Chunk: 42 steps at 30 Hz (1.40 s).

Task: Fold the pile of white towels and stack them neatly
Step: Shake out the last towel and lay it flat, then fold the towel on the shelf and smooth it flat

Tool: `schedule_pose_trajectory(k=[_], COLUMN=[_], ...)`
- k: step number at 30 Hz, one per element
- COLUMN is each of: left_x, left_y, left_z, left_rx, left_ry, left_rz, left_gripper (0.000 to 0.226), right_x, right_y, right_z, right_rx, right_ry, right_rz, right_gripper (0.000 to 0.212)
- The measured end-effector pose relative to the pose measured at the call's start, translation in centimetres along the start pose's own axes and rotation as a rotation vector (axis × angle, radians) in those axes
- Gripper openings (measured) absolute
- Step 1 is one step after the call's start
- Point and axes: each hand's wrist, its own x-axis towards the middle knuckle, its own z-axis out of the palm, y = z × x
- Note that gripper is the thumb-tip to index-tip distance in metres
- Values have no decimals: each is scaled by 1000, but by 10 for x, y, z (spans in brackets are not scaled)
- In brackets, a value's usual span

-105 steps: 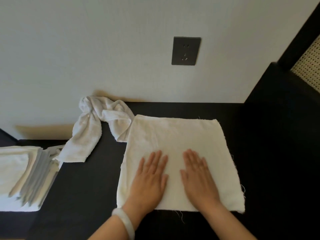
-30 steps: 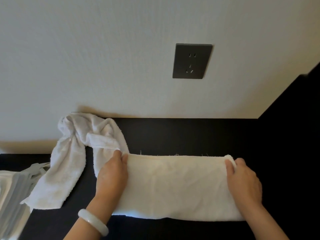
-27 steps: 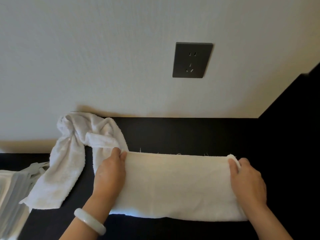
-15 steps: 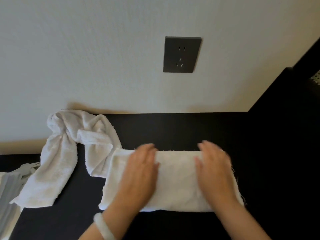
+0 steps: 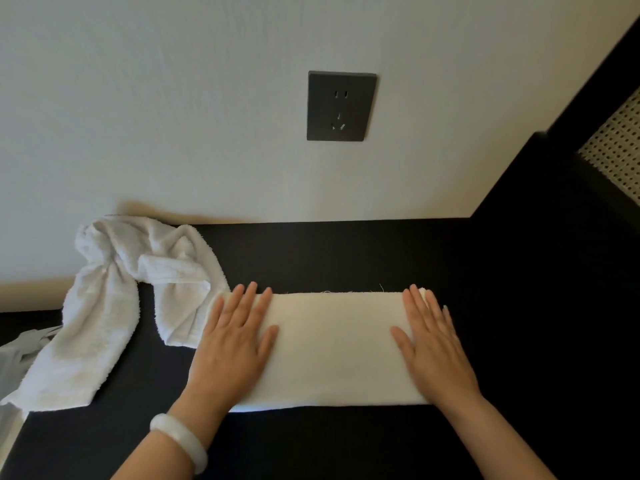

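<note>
A cream-white towel (image 5: 334, 344), folded into a long strip, lies flat on the black table (image 5: 346, 251). My left hand (image 5: 233, 344) presses palm-down on its left end, fingers spread, a white bangle on the wrist. My right hand (image 5: 433, 344) lies flat on its right end in the same way. Neither hand grips the cloth. A crumpled white terry towel (image 5: 104, 306) sprawls to the left, one of its ends touching the folded towel's left edge. A sliver of the stacked folded towels (image 5: 10, 362) shows at the left border.
A pale wall with a dark grey power socket (image 5: 341, 105) rises right behind the table. A black panel (image 5: 554, 202) and a perforated cane screen (image 5: 620, 147) close off the right side. Bare black tabletop lies in front of the towel.
The square towel was folded in half away from me into a strip. My hands let go of its far corners, pressed near the middle, then slid outward to the two ends.
</note>
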Motion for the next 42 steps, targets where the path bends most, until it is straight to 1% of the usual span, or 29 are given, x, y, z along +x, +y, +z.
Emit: schedule_pose_trajectory(k=[3,5,7,8,9,11,12,13,15,19,21,23,26,30,33,35,37,39,40,42], left_x=[-2,-13,-34,-47,-59,-76,-82,-86,-92,-96,-93,-89,-82,-77,-79,-83,-83,-86,-86,-82], left_y=[-4,-10,-19,-23,-28,-34,-35,-36,-35,-29,-28,-28,-24,-20,-22,-25,-27,-28,-27,-16], left_z=[-10,-18,-29,-34,-38,-43,-44,-46,-46,-48,-48,-48,-51,-49,-42,-32,-22,-17,-18,-24], left_rx=[-112,-267,-432,-483,-504,-521,-545,-582,-673,-772,-777,-791,-652,-617,-294,-138,-59,38,54,0], left_ry=[0,4,65,101,124,108,74,23,-57,-67,-85,-118,-166,-131,-70,-49,23,93,147,253], left_rz=[24,-26,-202,-306,-388,-492,-527,-557,-578,-579,-619,-661,-653,-628,-512,-430,-383,-380,-397,-366], left_gripper=[66,67,62,59,50,25,16,14,13,10,15,27,36,40,38,36,33,26,29,28], right_x=[2,3,-1,-5,-9,-18,-21,-23,-24,-23,-23,-22,-22,-25,-23,-25,-23,-23,-22,-21], right_y=[7,9,-9,-24,-41,-78,-96,-109,-125,-124,-122,-122,-123,-124,-123,-121,-119,-119,-119,-119], right_z=[-5,-9,-14,-18,-19,-20,-18,-14,-2,14,13,13,14,13,13,15,21,23,24,26], right_rx=[36,-59,-175,-153,-107,11,45,51,17,-44,-41,-41,-40,-32,-44,-53,-51,-66,-73,-102], right_ry=[-56,-42,75,127,173,121,56,0,-51,-79,-93,-106,-106,-99,-73,-67,-31,4,3,-17], right_rz=[-24,0,15,-13,-82,-283,-348,-382,-402,-401,-412,-414,-420,-418,-439,-455,-443,-430,-424,-417], right_gripper=[91,90,82,77,73,74,76,78,81,78,79,87,100,106,99,95,90,86,84,82])
